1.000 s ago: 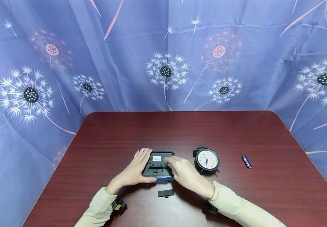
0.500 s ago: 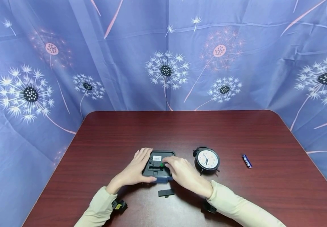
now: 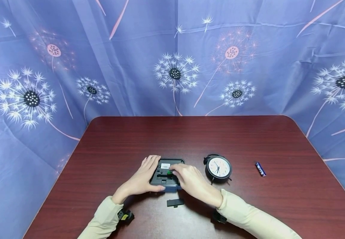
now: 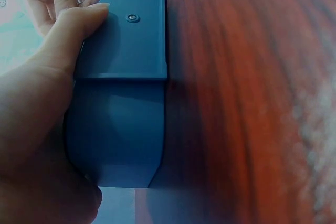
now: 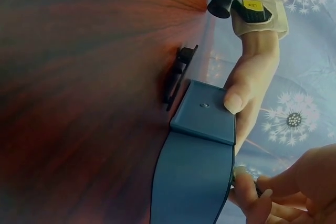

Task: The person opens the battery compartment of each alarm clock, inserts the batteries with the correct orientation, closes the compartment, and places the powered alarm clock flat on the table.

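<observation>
A dark blue clock [image 3: 170, 189] lies with its black back up, its face hidden. A slot-like battery compartment [image 3: 162, 177] stands uncovered in that back. My left hand [image 3: 144, 176] grips the clock's left side, thumb on the near blue wall [image 4: 131, 45] and fingers at the far edge. Over the compartment, my right hand [image 3: 194, 182] pinches a small green battery [image 3: 170, 172], mostly hidden by the fingers. The black battery cover [image 3: 175, 202] lies on the table just in front of the clock, and also shows in the right wrist view.
A black round alarm clock [image 3: 218, 168] with a white dial is right of my right hand. Farther right, a blue-and-white battery [image 3: 260, 169] lies on the reddish wooden table [image 3: 190, 139]. A blue dandelion-print curtain [image 3: 136, 59] hangs behind the table.
My right hand has shifted slightly left with the green battery, from the compartment's right end to above it. The left hand and the clock stay in place.
</observation>
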Demonstrator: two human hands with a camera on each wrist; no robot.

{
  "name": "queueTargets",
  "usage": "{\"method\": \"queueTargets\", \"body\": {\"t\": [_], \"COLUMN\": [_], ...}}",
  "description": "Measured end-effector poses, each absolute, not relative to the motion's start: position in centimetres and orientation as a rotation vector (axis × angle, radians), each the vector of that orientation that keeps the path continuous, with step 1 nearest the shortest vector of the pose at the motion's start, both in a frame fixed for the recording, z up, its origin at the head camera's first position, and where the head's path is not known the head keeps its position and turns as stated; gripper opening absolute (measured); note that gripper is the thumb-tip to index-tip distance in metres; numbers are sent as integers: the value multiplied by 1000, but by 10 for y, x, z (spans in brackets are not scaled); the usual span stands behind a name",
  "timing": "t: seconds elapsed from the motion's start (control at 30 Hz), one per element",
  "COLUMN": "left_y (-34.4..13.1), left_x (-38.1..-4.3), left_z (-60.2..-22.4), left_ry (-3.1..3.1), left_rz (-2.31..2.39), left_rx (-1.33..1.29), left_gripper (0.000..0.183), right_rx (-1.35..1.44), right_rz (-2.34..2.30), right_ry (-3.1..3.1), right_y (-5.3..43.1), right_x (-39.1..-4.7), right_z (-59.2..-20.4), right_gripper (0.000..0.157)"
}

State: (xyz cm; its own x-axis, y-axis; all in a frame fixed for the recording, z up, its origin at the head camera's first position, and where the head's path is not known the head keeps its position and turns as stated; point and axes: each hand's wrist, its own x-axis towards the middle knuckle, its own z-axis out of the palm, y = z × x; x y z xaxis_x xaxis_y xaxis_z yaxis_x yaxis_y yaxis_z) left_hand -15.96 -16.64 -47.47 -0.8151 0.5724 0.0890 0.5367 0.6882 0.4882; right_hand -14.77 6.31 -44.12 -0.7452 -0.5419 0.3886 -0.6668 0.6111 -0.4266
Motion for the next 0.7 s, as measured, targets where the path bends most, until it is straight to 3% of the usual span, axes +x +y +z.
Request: {"method": "queueTargets", "body": {"t": [0.7], "left_y": [-166], "left_x": [-159], "left_z": [-474], "left_ry": [2841], "left_rz": [779], "left_rx": [937], "left_gripper": [108], "right_rx": [1119], "right_rz": [769], "right_ry": [-2666], "right_y": [58], "right_x": [-147], "right_z": [-442], "right_gripper": [15]}}
